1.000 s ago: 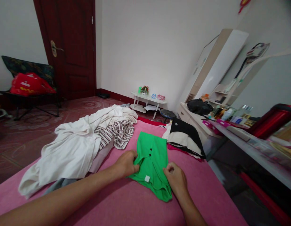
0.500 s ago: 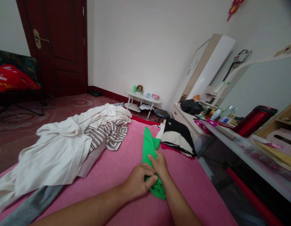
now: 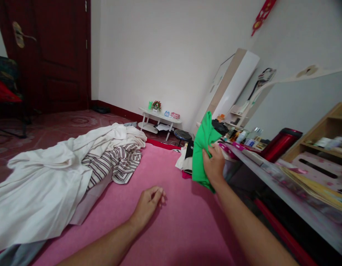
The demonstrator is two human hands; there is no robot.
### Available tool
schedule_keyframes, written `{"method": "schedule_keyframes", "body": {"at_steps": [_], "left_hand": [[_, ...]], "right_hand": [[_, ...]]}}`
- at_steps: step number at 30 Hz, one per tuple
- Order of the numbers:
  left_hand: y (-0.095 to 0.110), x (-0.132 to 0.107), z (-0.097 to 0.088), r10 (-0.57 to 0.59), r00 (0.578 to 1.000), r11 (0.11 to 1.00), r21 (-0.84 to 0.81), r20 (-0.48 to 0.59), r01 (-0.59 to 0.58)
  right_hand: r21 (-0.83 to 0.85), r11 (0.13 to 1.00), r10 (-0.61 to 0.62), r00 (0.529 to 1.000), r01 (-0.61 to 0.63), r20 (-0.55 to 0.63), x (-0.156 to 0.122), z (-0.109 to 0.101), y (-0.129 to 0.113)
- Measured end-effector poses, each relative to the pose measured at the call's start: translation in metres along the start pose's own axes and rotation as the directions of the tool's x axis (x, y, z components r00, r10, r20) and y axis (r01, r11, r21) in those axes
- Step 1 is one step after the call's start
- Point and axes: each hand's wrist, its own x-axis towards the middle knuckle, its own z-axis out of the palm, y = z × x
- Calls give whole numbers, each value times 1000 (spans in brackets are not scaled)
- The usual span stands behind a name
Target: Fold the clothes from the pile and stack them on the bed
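Observation:
A folded green garment (image 3: pixel 201 155) is raised off the bed in my right hand (image 3: pixel 215 162), whose fingers and thumb clasp its right side. It hides part of a small pile of folded clothes (image 3: pixel 188 162), black, white and dark pink, at the bed's right edge. Low over the pink bedspread (image 3: pixel 165 236), my left hand (image 3: pixel 149 203) is loosely closed, fingers curled, with nothing visible in it. To its left lies a heap of white clothes (image 3: pixel 49 166), with a brown-and-white striped garment (image 3: pixel 112 164) on its near side.
Along the right runs a glass-topped desk (image 3: pixel 287 192) carrying a red cylinder (image 3: pixel 281 144), bottles and papers. A low white table (image 3: pixel 159 117) and a round dark stool (image 3: pixel 182 135) stand beyond the bed. The dark red door (image 3: pixel 60 55) is at far left.
My right hand has lifted the green garment off the bed and carried it right, towards the folded pile. The left hand has let go and moved left. The view has turned slightly right.

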Motion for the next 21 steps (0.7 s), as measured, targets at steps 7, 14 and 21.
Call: {"method": "schedule_keyframes", "body": {"at_steps": [7,14,21], "left_hand": [[-5,3,2,-16,999,993,121,31,12],[-4,3,4,-57,998,977,207,24,51],[-3,2,4,-76,996,961,268,44,61]], "right_hand": [[-502,864,142,973,-32,183,68,32,73],[-330,876,463,801,-351,379,28,85,117],[-152,717,686,651,-681,325,16,85,163]]}}
